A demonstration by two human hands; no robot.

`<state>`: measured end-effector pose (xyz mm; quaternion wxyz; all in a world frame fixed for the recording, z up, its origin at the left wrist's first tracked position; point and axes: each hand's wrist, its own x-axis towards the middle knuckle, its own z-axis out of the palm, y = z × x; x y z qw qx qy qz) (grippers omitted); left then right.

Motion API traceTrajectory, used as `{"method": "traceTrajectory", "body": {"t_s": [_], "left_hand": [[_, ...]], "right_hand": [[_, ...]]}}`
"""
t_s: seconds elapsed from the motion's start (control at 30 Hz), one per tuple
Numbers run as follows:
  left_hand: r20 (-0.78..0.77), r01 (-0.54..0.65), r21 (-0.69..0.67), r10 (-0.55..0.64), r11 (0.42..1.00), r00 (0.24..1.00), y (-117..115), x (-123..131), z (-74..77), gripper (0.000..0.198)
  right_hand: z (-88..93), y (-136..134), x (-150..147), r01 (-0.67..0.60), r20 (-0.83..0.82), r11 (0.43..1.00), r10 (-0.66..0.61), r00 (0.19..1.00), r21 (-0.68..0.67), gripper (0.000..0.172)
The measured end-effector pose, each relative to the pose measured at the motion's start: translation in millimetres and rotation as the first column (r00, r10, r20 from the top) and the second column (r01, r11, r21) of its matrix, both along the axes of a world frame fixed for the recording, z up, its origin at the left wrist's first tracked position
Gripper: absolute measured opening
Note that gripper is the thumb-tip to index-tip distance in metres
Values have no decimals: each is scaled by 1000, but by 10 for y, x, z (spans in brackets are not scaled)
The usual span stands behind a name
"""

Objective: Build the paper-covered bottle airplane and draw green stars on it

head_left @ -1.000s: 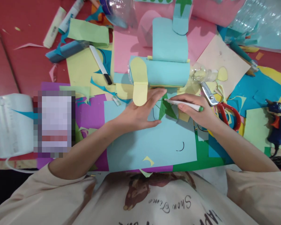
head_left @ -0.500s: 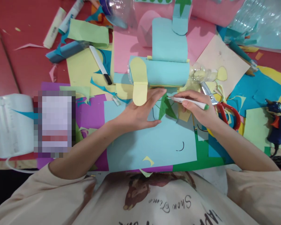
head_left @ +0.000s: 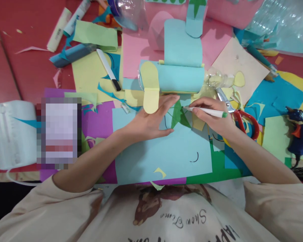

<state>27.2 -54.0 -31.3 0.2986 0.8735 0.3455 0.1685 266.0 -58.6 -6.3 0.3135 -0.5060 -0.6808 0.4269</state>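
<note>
My right hand point(head_left: 212, 116) holds a white marker point(head_left: 209, 111) with a green end, its tip at the right edge of a green shape point(head_left: 179, 116) on light blue paper point(head_left: 161, 158). My left hand point(head_left: 151, 122) lies on the same paper with thumb and fingers spread, just left of the green shape. Its fingertips reach below a bottle wrapped in light blue paper point(head_left: 180, 79). A pale yellow paper strip point(head_left: 150, 101) hangs from the bottle over the back of my left hand.
Red-handled scissors point(head_left: 244, 122) lie right of my right hand. Farther right is a blue glue gun point(head_left: 301, 134). A white box-like device point(head_left: 13, 134) and a blurred rectangle are at left. A white pen point(head_left: 108, 69), markers and paper scraps surround the bottle.
The marker tip has shifted slightly right and down along the green shape, and the marker lies a little flatter. My left hand has stayed in place.
</note>
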Motion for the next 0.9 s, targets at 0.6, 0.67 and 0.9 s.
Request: {"method": "traceTrajectory", "body": {"t_s": [0.6, 0.67, 0.9], "left_hand": [[-2, 6, 17, -6, 1000, 1000, 4, -6, -10, 90], [4, 4, 15, -4, 1000, 1000, 5, -7, -16, 90], [-5, 5, 5, -5, 1000, 1000, -1, -10, -6, 90]], "right_hand": [[21, 3, 6, -26, 28, 1000, 26, 999, -10, 8], [25, 2, 4, -19, 27, 1000, 20, 999, -21, 8], [34, 4, 1, -13, 0, 1000, 13, 1000, -23, 12]]}}
